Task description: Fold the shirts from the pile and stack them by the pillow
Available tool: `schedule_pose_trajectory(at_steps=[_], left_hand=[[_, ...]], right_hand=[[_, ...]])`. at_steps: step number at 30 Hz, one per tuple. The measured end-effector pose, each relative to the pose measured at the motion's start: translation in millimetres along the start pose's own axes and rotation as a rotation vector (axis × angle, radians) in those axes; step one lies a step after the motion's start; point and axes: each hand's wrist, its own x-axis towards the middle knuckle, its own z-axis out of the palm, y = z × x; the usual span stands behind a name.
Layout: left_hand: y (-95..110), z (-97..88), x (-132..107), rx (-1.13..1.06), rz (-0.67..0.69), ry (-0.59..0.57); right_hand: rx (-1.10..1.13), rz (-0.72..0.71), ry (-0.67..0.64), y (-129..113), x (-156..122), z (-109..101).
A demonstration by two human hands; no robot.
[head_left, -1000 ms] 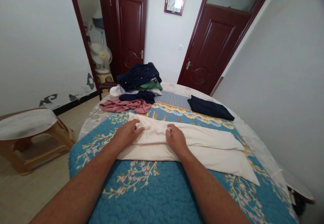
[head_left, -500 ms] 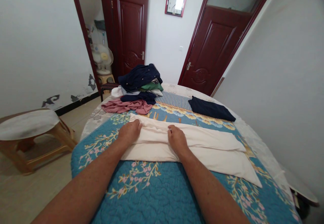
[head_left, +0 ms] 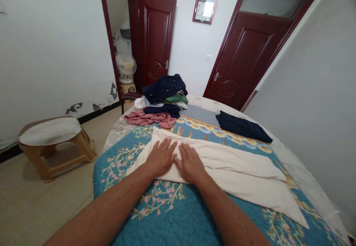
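A pair of cream trousers (head_left: 239, 164) lies folded lengthwise across the blue floral quilted cover (head_left: 167, 220), one leg over the other. My left hand (head_left: 162, 158) rests flat on the waist end, fingers spread. Close beside it, my right hand (head_left: 190, 162) also presses flat on the cloth, its thumb near the left hand's thumb. Neither hand grips the fabric. Beyond the trousers, at the far right, a folded dark navy garment (head_left: 243, 126) lies by itself.
A heap of clothes stands at the far left, with a navy garment (head_left: 165, 88) on top and a pink one (head_left: 150, 119) at the bottom. A plastic stool (head_left: 55, 135) is on the floor at left. A white wall (head_left: 314, 75) runs along the right.
Both hands have let go of the pinched upper layer and now lie flat on the cloth, closer together. The whole view has shifted, so the scene sits further right.
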Motion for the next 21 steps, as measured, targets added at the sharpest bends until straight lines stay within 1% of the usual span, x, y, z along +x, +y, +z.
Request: schedule_pose_trajectory(at_steps=[3, 6, 9, 12, 14, 15, 18, 19, 21], left_hand=[[-6.6, 0.0, -3.1, 0.002, 0.003, -0.04], [-9.6, 1.3, -3.2, -0.01, -0.004, -0.041], [-9.5, 5.0, -3.0, -0.015, -0.076, -0.02], [-13.0, 5.6, -2.0, -0.015, -0.157, 0.015], [-22.2, 1.2, 0.8, -0.02, -0.215, 0.083], [-29.2, -2.7, 3.1, -0.023, -0.255, 0.138], [-55.8, -18.1, 13.0, -0.05, -0.45, 0.299], [-64.4, -22.9, 16.7, -0.082, -0.522, 0.315], [-77.6, -29.6, 23.4, -0.189, -0.614, 0.274]], right_hand=[[-0.069, 0.083, -0.097, 2.8, -1.6, -3.1], [-0.117, 0.153, -0.164, 8.9, -2.1, -10.1], [-0.127, 0.21, -0.233, 13.5, -2.5, -15.7], [-0.123, 0.254, -0.266, 14.5, -3.2, -18.8], [-0.118, 0.264, -0.264, 13.8, -3.9, -19.6], [-0.116, 0.266, -0.257, 13.4, -4.2, -19.7], [-0.11, 0.271, -0.224, 13.1, -5.2, -18.6], [-0.106, 0.269, -0.21, 13.4, -5.5, -17.8], [-0.093, 0.254, -0.175, 14.8, -6.3, -16.0]])
